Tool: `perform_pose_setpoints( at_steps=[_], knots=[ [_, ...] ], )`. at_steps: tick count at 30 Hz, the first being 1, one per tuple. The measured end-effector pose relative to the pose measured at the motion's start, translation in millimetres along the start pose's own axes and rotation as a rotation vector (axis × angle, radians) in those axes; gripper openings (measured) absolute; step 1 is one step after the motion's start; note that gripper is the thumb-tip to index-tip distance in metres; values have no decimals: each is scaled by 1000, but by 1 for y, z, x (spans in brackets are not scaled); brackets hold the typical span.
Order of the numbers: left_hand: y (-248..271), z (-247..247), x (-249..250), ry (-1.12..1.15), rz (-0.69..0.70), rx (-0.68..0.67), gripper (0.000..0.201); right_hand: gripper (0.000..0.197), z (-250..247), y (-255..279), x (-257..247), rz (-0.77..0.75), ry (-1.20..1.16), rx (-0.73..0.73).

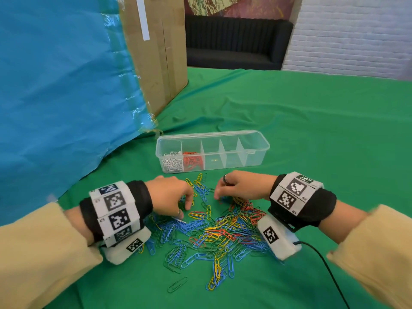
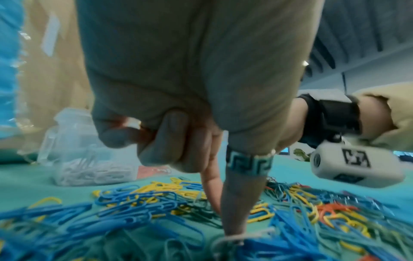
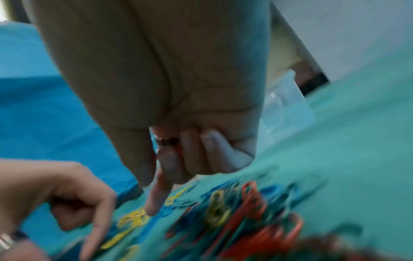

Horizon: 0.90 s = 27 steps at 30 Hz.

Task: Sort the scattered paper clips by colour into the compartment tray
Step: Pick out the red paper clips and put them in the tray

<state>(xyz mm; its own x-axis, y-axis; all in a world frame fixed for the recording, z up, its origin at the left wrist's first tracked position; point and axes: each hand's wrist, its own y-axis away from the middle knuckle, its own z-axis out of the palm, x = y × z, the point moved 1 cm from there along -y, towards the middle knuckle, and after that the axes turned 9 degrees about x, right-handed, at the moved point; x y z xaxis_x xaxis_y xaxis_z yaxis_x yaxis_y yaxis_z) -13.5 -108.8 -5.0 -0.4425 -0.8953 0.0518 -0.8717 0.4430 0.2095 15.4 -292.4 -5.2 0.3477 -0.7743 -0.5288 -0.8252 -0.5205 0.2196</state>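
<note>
The paper clips (image 1: 214,233) lie tangled on the desk (image 1: 312,134), just before the compartment tray (image 1: 213,150). Left hand (image 1: 171,194) pins a white clip; the right hand's (image 1: 239,186) grip is unclear. Linked clips risk dragging wrong colours along.

Clear glossy plastic tray (image 1: 256,139), matt creased green cloth (image 1: 312,130), smooth coated paper clips (image 1: 214,233), brown cardboard box (image 1: 160,52).

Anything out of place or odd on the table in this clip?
One white paper clip lies loose in the mixed pile under the left hand, though white clips already fill the end compartment of the tray. Red clips also remain scattered.
</note>
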Motion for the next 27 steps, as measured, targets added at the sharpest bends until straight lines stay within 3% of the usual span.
perform_pose_setpoints(
  at_steps=[4, 8, 17, 19, 24, 27],
  knots=[
    [-1, -1, -1, 171, 9, 24, 17, 20, -8, -6, 1, -62, 282, 33],
    [-6, 3, 8, 143, 26, 51, 11, 22, -9, -18, 0, -76, 348, 9],
    [-9, 8, 6, 224, -18, -86, 11, 9, -9, -22, 3, -53, 423, -85],
    [-9, 11, 3, 233, -29, -107, 14, 5, -7, -21, 4, -47, 426, -89],
    [-7, 9, -5, 258, -44, -128, 26, 24, -8, -16, 9, -27, 343, -110],
    [-5, 5, -10, 314, -48, -98, 28, 27, -10, -13, 9, 4, 145, -85]
  ],
)
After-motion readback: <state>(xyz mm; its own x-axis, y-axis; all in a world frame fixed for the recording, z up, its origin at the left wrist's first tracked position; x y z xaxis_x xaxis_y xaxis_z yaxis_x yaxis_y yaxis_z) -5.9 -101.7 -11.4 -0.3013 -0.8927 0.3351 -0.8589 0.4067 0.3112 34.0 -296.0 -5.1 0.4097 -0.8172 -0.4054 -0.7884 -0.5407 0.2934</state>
